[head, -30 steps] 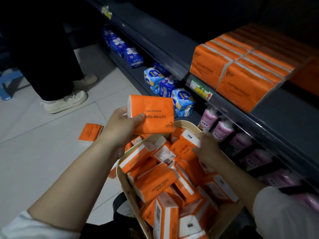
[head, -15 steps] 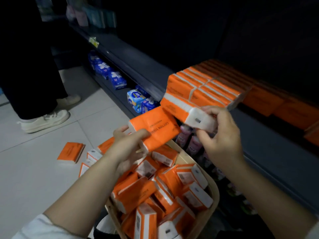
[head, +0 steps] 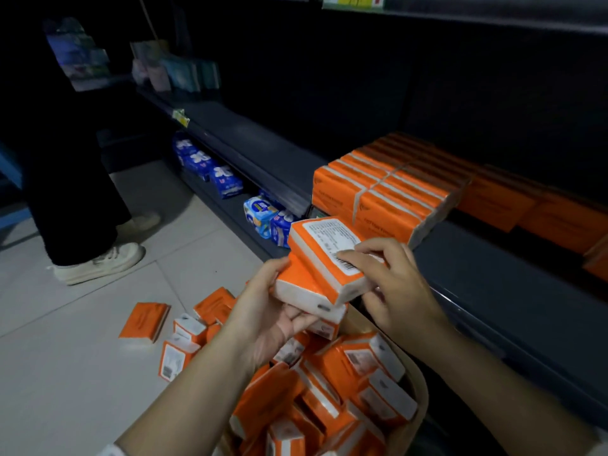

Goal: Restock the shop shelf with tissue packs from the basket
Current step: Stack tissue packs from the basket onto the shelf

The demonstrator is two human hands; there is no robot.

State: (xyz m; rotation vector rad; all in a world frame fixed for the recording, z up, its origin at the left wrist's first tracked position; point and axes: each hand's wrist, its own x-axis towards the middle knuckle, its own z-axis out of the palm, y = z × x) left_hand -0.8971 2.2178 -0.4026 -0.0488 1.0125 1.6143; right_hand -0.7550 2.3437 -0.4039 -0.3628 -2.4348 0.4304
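Left hand [head: 269, 315] gripped the lower tissue pack [head: 296, 274] from beneath. Right hand [head: 398, 291] gripped the upper tissue pack [head: 324, 251] stacked on it, above the basket [head: 419, 386].

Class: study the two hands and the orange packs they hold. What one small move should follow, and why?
Probably carry the pair up and right onto the bare shelf beside the standing row. The left hand cradles the lower pack, the right hand holds the upper pack stacked on it; both hang over the basket, short of the shelf edge.
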